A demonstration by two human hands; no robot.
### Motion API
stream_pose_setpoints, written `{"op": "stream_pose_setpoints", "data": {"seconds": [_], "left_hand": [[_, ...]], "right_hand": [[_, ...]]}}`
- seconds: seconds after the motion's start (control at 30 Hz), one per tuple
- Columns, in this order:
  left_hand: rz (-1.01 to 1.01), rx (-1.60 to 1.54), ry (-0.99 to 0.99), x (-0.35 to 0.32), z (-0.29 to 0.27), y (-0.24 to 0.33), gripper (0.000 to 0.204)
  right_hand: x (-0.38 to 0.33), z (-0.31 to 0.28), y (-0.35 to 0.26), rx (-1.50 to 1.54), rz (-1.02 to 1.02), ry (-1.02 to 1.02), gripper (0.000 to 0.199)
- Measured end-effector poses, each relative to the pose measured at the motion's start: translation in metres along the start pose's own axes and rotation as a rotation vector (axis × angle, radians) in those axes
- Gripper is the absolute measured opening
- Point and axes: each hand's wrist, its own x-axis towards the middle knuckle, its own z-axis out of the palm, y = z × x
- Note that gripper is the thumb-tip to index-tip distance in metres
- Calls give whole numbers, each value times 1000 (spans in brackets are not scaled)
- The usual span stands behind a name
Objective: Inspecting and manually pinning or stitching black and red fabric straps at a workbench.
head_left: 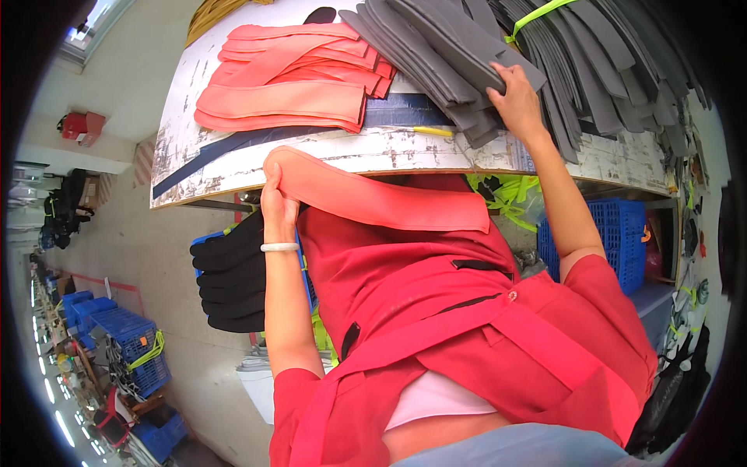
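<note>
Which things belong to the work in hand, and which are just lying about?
Apparently in use:
coral strip, in the left hand
grey strips, touched by the right hand
coral pile

Probably lying about:
yellow stick on the table
black stack
blue crate

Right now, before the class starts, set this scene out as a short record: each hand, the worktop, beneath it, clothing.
Left hand: holds one end of a coral strip
Right hand: touching the grey strips; full grip unclear
Worktop: white, worn; carries a coral pile and the grey strips
Bundle: grey pieces, yellow-green tie
Beneath: blue crate, right side
Clothing: red apron
</note>
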Motion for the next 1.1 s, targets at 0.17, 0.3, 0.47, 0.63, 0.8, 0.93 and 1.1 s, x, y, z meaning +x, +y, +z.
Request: {"op": "stream_pose_setpoints", "data": {"seconds": [0.17,0.3,0.47,0.63,0.8,0.93,1.1], "left_hand": [[-10,17,-27,1,-9,3,42],[-37,28,-26,-6,-1,0,42],[-24,33,-16,-4,-4,2,41],[-11,49,0,-1,-1,-2,41],[-30,71,-24,2,-5,-3,42],[-23,63,-50,8,-12,-3,43],[-44,136,-146,13,-33,-1,38]], "right_hand": [[2,2,3,-4,-363,-68,49],[-14,10,0,186,-299,-230,53],[-8,-4,1,175,-346,-112,34],[0,2,14,610,-172,-307,22],[6,6,-15,510,122,-290,44],[4,10,-48,127,50,-347,70],[11,24,-51,98,7,-293,74]]}}
